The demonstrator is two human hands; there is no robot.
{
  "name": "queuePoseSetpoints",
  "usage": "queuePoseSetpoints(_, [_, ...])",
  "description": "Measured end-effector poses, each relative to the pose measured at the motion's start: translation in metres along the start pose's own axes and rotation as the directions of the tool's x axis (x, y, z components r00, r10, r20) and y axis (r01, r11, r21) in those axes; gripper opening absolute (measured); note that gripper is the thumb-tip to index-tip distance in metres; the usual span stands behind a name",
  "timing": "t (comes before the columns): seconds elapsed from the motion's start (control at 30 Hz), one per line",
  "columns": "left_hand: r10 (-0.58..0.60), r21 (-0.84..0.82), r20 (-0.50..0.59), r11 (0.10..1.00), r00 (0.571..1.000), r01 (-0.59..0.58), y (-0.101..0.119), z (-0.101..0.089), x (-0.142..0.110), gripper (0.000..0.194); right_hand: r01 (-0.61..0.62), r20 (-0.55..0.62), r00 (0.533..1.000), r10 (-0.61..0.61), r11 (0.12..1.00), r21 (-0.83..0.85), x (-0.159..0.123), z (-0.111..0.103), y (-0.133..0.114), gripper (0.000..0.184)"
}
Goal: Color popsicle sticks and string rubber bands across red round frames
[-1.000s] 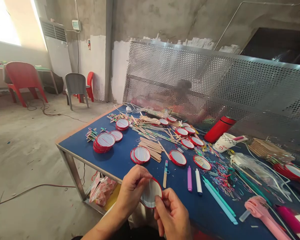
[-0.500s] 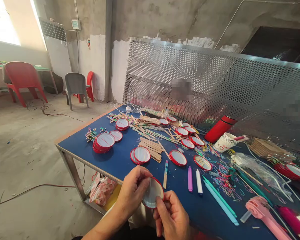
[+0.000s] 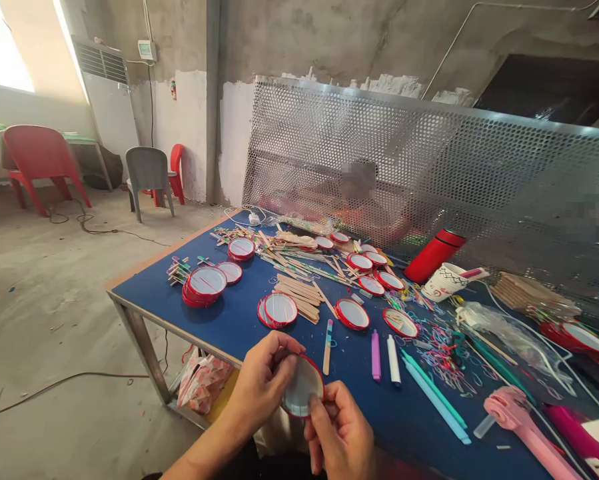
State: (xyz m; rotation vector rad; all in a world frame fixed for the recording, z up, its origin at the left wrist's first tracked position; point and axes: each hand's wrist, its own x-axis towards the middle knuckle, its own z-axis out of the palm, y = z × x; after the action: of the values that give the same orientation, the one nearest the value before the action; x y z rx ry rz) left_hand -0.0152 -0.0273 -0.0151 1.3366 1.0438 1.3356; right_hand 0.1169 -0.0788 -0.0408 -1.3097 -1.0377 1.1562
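Both hands hold a round red-rimmed disc [image 3: 299, 393] with a pale grey face, tilted in front of my lap at the table's near edge. My left hand [image 3: 269, 377] pinches its upper left rim between thumb and fingers. On the lower right rim, the thumb of my right hand [image 3: 336, 427] presses the face, with the fingers curled behind. Just beyond, on the blue table [image 3: 154, 287], lie a wooden stick [image 3: 328, 347] with coloured bands and two overlapping red-rimmed discs [image 3: 280, 310]. A purple marker [image 3: 376, 357] and a white marker [image 3: 394, 360] lie to the right.
Stacked discs [image 3: 204, 283] stand at the left, with bare wooden sticks [image 3: 299, 297] mid-table. Rubber bands [image 3: 444, 353], turquoise pens [image 3: 436, 397], a pink tool [image 3: 516, 420], a paper cup [image 3: 444, 283] and a red flask [image 3: 435, 255] fill the right. Behind rises a perforated metal panel [image 3: 304, 133].
The whole view has shifted slightly, with the table's things a little further left. Both hands keep the same hold on the disc.
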Motion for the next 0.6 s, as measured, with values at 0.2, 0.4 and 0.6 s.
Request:
queuePoseSetpoints(0.2, [-0.002, -0.002, -0.036, 1.000, 0.999, 0.002, 0.005, -0.003, 0.003, 0.013, -0.014, -0.020, 1.000, 0.014, 0.999, 0.039, 0.001, -0.001, 0.001, 0.062])
queuePoseSetpoints(0.4, [0.002, 0.011, 0.119, 1.000, 0.993, -0.003, 0.009, -0.006, 0.002, 0.017, -0.002, -0.050, 0.999, 0.008, 0.991, 0.131, 0.001, -0.001, -0.005, 0.060])
queuePoseSetpoints(0.6, [0.102, -0.106, 0.161, 0.991, 0.982, -0.085, 0.011, -0.007, -0.003, 0.033, -0.052, -0.135, 0.986, 0.099, 0.946, 0.319, 0.002, 0.003, -0.021, 0.057])
